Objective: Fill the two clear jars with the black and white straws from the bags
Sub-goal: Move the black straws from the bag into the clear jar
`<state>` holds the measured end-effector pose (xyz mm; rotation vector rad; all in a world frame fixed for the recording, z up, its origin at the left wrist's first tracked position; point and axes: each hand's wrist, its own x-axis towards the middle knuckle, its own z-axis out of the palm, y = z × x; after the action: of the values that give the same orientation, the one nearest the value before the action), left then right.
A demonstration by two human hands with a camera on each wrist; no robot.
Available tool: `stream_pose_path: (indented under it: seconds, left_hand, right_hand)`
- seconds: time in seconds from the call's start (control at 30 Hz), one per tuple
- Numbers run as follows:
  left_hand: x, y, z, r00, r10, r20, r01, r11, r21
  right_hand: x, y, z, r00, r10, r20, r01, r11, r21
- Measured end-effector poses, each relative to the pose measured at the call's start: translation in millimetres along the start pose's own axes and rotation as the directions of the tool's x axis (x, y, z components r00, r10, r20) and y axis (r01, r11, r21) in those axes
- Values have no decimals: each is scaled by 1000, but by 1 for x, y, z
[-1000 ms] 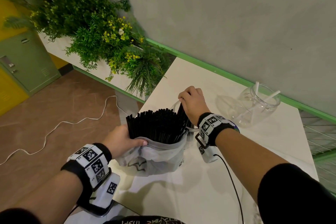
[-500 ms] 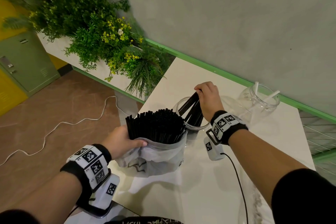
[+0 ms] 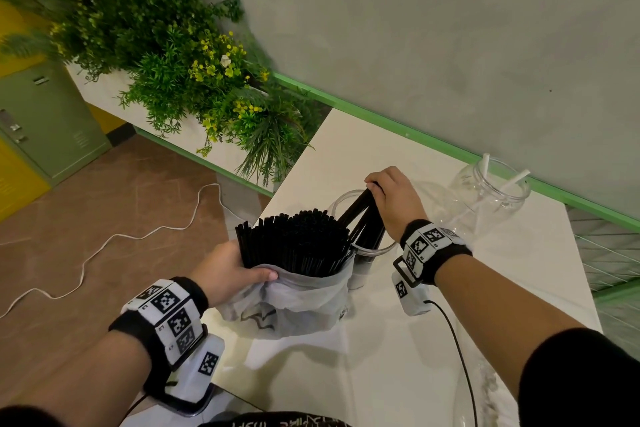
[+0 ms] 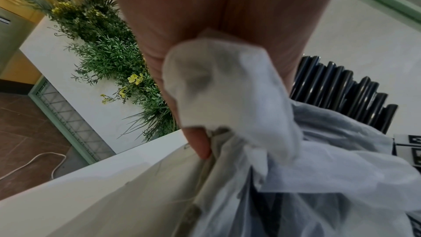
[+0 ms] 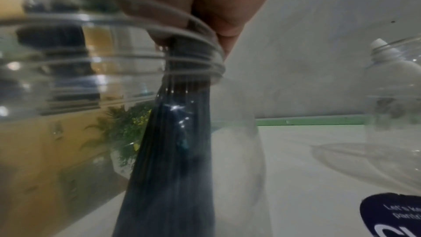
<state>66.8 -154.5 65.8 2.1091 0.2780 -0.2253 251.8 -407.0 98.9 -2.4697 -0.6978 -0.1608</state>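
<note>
A grey-white bag packed with upright black straws stands on the white table. My left hand grips the bag's left rim, thumb over the fabric; the left wrist view shows the bag bunched under that hand. My right hand holds a small bunch of black straws by their tops, their lower ends inside the near clear jar right behind the bag. Through that jar's neck the bunch slants down. A second clear jar holds two white straws.
A white planter with green plants runs along the wall left of the table. A white cable lies on the brown floor. The table's left edge is close to the bag. Crinkled clear plastic shows at the lower right.
My right hand drew a bunch of black straws out of the bag and moved it right into the near jar. The left hand kept its hold on the bag.
</note>
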Motion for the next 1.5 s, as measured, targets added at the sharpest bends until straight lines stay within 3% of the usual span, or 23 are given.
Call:
stream_pose_path:
  seconds: [0.17,0.3,0.4,0.57,0.73,0.87,0.97,1.07,1.13,1.2,1.33,1.5]
  left_hand:
    - [0,0,1,1000,4,5,-4,1000,-4]
    - [0,0,1,1000,5,-9,-4,1000,30]
    - [-1,2,1,1000,5,-14,-4,999,54]
    - [-1,1,1,1000,-3,-15,3,998,56]
    - [-2,1,1,1000,-13,-13,14,999,51]
    - [-1,-1,1,1000,-9,-11,10,999,44]
    - [0,-2,1,1000,-11,-6,11,999,34]
    - [2,-4,2,1000,-11,-9,11,1000,23]
    - [1,-4,2,1000,-10,-5,10,1000,18]
    - [1,-5,1,1000,-8,1,8,1000,6]
    - [-4,-5,4,1000,-7,2,7,998,-65]
    - [-12,3,14,998,40,-38,-44,992,-121]
  right_hand:
    - [-4,3,-1,994,20,-108,-22,1000,-17]
    - [-1,4,-5,995,97,11,-97,994,50]
    - [-2,2,-10,994,101,28,-102,994,48]
    - [-7,11,-7,996,5,92,1,998,-65]
    - [2,9,-8,998,50,-39,-49,998,43]
    - [-1,12,-5,997,54,57,-48,994,-100]
    - [-8,2,-12,998,56,1,-55,985,-163]
    - [-34,-25,-27,995,17,-103,-9,997,71]
    - [-64,-46,-29,998,20,-64,0,956,295]
    - [-96,-59,-21,999,20,42,-36,913,405]
    - [-133,-66,5,981,34,190,-110,907,406]
    - [-133,-80,16,986,42,161,-108,899,425]
